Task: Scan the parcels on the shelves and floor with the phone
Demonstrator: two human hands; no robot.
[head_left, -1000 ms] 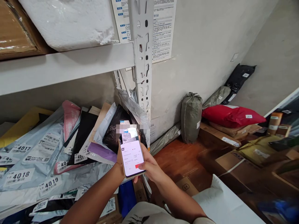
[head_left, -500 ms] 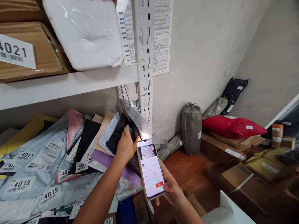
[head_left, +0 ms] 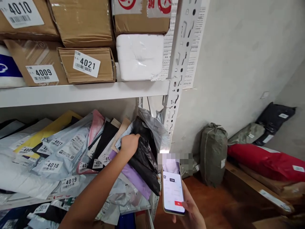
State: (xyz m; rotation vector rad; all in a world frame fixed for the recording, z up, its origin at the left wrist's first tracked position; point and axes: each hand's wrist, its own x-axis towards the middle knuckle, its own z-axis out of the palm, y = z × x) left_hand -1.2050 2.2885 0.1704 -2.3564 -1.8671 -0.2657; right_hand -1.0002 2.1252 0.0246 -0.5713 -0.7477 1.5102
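Note:
My left hand point(head_left: 130, 146) is closed on the upper left edge of a shiny black plastic parcel bag point(head_left: 145, 160), its fingertips partly hidden. The bag leans at the right end of the lower shelf, between a purple mailer point(head_left: 137, 181) and a crumpled grey mailer point(head_left: 158, 128). In my right hand point(head_left: 192, 205) is a smartphone point(head_left: 173, 192), held upright with its screen facing me and its lamp lit at the top. My right thumb touches a red button low on the screen.
Numbered mailers such as 4018 point(head_left: 51, 166) lie along the lower shelf. Boxes, one marked 4021 point(head_left: 87, 65), fill the shelf above. A white perforated post point(head_left: 177, 79) stands at the shelf end. A grey-green sack point(head_left: 213, 156) and a red parcel point(head_left: 264, 160) are at the right.
The view has drawn back and turned left. My left hand now sits at the black bag's left side, apart from the phone, and more of the bag shows. The phone screen has changed.

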